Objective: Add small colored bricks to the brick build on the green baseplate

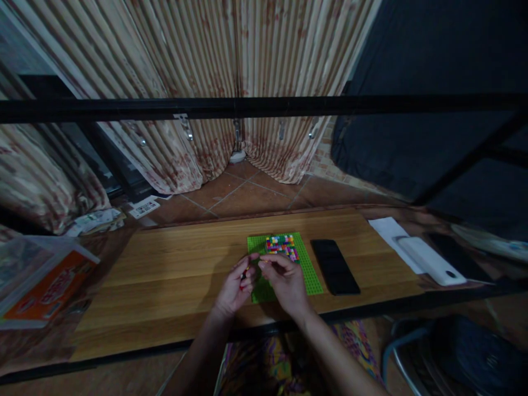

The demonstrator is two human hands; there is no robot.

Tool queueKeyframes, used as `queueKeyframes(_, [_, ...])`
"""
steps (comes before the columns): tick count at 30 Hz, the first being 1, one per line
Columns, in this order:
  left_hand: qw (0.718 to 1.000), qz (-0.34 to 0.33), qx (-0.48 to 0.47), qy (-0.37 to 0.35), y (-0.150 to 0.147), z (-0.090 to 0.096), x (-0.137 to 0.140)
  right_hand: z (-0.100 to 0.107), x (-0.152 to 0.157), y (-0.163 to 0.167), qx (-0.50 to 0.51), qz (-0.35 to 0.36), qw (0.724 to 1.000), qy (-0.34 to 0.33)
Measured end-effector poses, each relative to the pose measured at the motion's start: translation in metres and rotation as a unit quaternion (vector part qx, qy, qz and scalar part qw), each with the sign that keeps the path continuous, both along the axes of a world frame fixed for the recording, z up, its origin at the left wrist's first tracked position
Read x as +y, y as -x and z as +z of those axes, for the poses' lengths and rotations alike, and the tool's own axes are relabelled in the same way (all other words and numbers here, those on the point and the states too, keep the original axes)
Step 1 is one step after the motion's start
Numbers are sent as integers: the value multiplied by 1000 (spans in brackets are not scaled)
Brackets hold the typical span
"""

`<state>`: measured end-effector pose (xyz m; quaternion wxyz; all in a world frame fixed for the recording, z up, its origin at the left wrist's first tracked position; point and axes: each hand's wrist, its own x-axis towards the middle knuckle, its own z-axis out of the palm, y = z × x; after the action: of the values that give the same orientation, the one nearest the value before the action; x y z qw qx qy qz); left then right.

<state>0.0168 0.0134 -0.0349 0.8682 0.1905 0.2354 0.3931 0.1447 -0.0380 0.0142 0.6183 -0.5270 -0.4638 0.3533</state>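
Note:
A green studded baseplate [311, 275] lies on the wooden board, with many small multicoloured toy bricks [284, 240] set on its far part. My left hand [235, 289] is over the plate's left edge, its fingers curled round small toy bricks, of which red bits [242, 285] show. Over the near part of the plate, my right hand [287, 280] is closed in a pinch, thumb against forefinger. A tiny orange-yellow spot shows at its fingertips, too small to make out. The fingertips of both hands nearly meet in front of the built bricks.
A black phone [335, 267] lies right of the plate. Farther right are white paper [385, 228] and a white case-like object [431, 258]. A clear plastic box [45, 286] with an orange label stands at left. A dark horizontal bar [264, 105] crosses in front of the curtains [198, 60].

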Motion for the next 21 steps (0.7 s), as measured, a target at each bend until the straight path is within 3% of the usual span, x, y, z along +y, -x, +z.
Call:
queueKeyframes(4, [1000, 2, 6, 4, 0, 5, -2, -2, 3, -11, 24, -18, 999, 19])
queueKeyframes(14, [999, -2, -5, 39, 0, 9, -2, 0, 10, -31, -33, -79, 996, 21])
queueKeyframes(21, [998, -12, -6, 62, 0, 12, -1, 7, 18, -43, -166, -99, 981, 9])
